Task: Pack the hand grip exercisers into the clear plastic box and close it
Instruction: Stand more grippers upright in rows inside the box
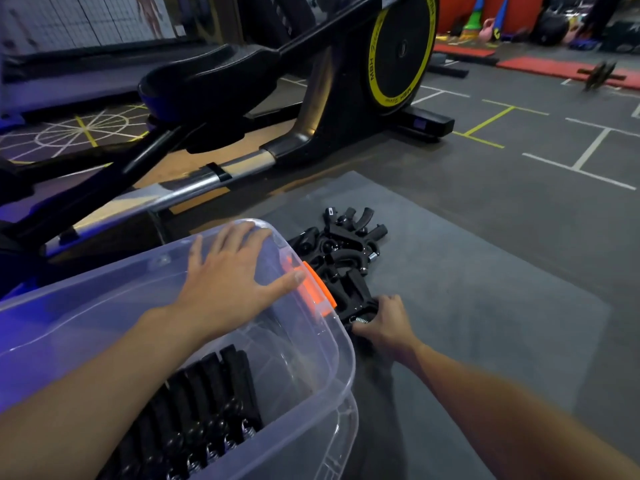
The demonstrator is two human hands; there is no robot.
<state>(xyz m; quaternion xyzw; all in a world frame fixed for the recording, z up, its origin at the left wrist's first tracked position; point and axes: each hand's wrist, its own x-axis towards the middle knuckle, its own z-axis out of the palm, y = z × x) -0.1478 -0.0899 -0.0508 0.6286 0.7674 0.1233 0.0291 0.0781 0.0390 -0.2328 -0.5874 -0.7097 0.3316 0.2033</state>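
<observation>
**Head view: the loose pile lies just right of the box, under the right hand**

The right hand (pixel 382 320) is curled round one hand grip exerciser (pixel 362 310) at the near end of the pile (pixel 343 251). The pile sits on the grey mat (pixel 485 289) on the floor, hard against the right-hand end of the clear plastic box (pixel 341 358). The exerciser's spring shows just beside the knuckles.

The left hand (pixel 228 271) holds nothing. It lies flat with fingers spread on a clear panel, which I take for the lid, and its thumb tip touches the orange latch (pixel 317 289).

The coming move turns on one relation. The box opening lies to the left of the right hand and a little nearer the person, with the rounded rim standing between them. So the exerciser has to rise over that rim before it goes down.

Inside, a row (pixel 207 403) of packed exercisers lies side by side, their handles running away from the person. My guess is that the held one should be turned to the same line and set at the free right end of the row. The right hand is plainly the nearer one for this. More of the pile remains on the mat, so packing looks partly done and closing is some way off.
</observation>
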